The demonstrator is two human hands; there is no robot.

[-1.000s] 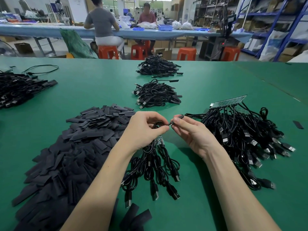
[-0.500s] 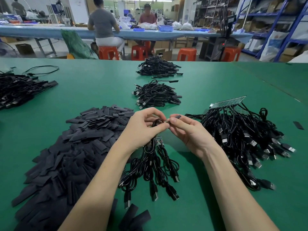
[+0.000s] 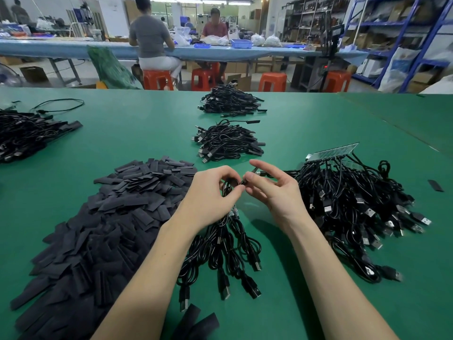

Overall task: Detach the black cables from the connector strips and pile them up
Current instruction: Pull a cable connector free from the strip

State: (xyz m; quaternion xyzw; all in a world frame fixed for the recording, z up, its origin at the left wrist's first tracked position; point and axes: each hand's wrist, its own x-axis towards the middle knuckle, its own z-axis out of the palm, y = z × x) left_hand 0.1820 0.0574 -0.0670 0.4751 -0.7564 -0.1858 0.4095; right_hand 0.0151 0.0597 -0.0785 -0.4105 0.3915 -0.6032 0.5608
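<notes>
**Head view: one cable end worked loose between two hands**

The head camera showed the left hand (image 3: 210, 192) curled round a small connector strip (image 3: 232, 213), holding it up off the green table (image 3: 122, 133) so that its bunch of black cables (image 3: 228, 253) hung toward the person, plugs resting on the cloth. Raised that way, the cable ends at the strip faced the other hand. The right hand (image 3: 272, 190) met it at the fingertips, thumb and a bent finger pinching a small black cable end (image 3: 242, 182), the index finger lifted clear; this looked like the pull that frees one lead, though the joint itself was hidden by the fingers.

Placement read as a work line. Just right of the hands lay a heap of cables still on long strips (image 3: 331, 152), within reach as the waiting stock. Straight ahead sat a near pile of loose cables (image 3: 226, 142) and a far pile (image 3: 230, 100), probably the drop spots for freed leads. To the left spread a mound of flat black sleeves (image 3: 110, 217). Several cables remained on the held strip, so much work was left.
</notes>
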